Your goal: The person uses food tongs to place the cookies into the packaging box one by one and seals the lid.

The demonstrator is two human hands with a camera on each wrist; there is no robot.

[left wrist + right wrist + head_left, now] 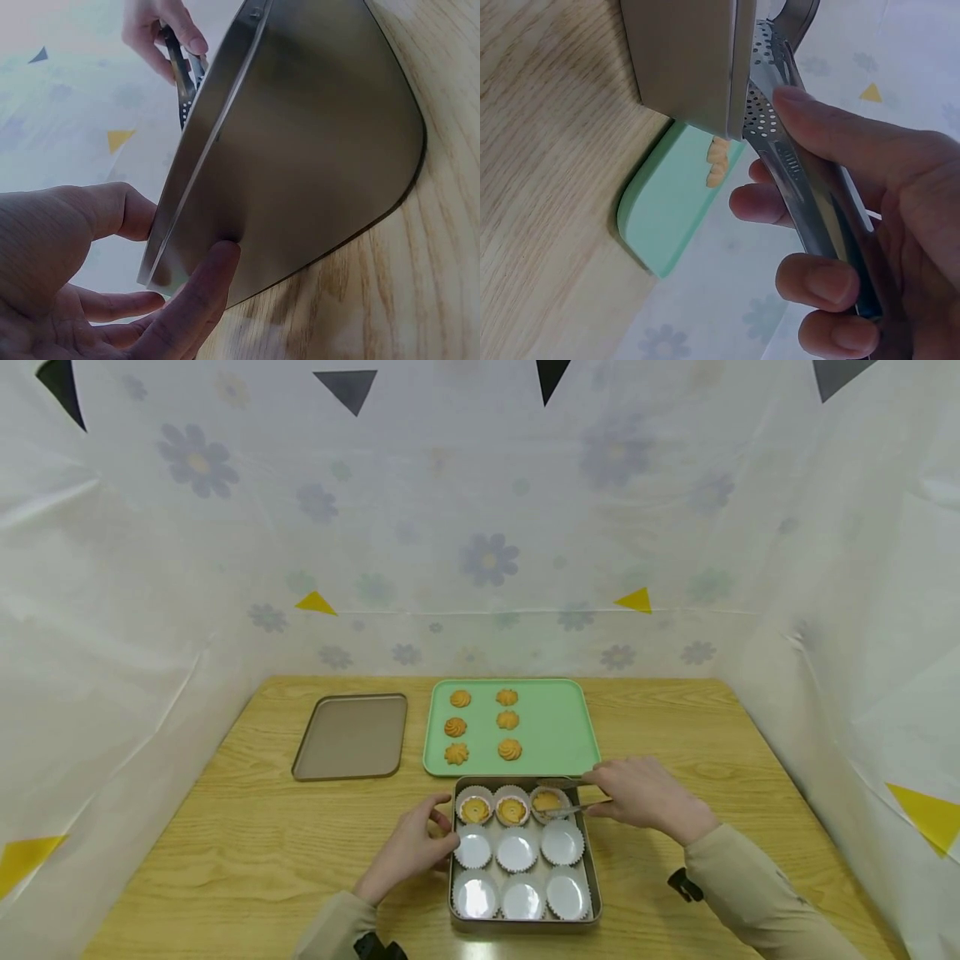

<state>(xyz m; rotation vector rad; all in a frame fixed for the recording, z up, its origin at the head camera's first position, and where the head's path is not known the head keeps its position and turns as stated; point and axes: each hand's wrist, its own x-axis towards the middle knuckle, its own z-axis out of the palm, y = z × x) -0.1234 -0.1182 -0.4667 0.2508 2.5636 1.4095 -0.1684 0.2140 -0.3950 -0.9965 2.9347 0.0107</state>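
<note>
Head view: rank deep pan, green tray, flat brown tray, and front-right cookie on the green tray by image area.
1. Deep pan (nearest, so true size versus green tray unsure)
2. Green tray
3. Flat brown tray
4. Front-right cookie

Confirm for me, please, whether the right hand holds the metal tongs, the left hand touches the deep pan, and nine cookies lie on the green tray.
The count is wrong: six cookies, not nine, lie on the green tray, as the head view shows. The right hand does hold the metal tongs, and the left hand touches the deep pan.
</note>
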